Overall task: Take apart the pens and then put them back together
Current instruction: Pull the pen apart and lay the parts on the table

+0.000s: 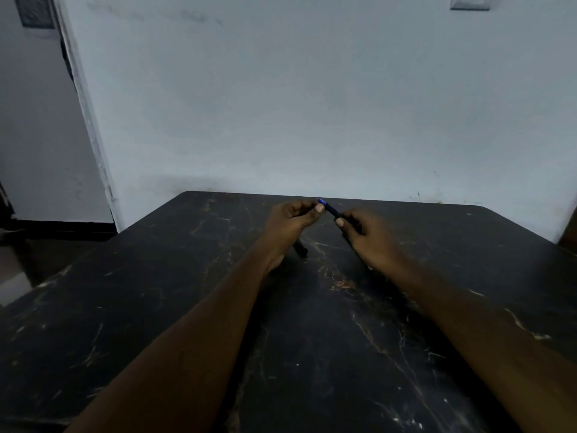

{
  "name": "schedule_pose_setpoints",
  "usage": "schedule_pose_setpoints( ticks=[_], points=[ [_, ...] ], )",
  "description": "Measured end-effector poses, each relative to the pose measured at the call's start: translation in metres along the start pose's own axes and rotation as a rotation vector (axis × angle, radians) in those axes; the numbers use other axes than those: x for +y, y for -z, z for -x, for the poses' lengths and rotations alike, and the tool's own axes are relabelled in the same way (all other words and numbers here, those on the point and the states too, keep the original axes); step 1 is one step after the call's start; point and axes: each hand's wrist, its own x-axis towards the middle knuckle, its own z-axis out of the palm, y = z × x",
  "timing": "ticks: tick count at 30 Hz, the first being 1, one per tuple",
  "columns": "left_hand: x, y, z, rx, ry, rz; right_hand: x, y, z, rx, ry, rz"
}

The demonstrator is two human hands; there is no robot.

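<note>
A dark pen (331,210) with a blue end is held up over the far part of the black table (187,307). My right hand (371,237) grips its lower body. My left hand (293,220) pinches the pen's upper end with thumb and fingertips, just below the blue tip. Another dark pen part (301,250) lies on the table under my left wrist, partly hidden by it. Dim light hides finer detail of the pens.
The table has a black marble-look top with pale veins and ends at a white wall (312,104). A doorway (37,120) opens at the left. A wall switch plate (470,3) sits at the top right.
</note>
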Motion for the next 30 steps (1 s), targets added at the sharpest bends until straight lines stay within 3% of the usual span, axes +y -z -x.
schedule_pose_setpoints(
  ticks=[11,21,30],
  points=[
    [0.009,-0.009,0.006,0.010,0.046,0.214,-0.011,-0.003,0.001,-0.078,-0.116,-0.249],
    [0.007,-0.024,0.005,0.211,0.066,0.277,-0.011,-0.009,0.005,0.136,0.003,-0.151],
    [0.013,-0.024,0.007,0.169,0.115,0.261,-0.002,-0.009,-0.002,0.127,-0.025,-0.090]
  ],
)
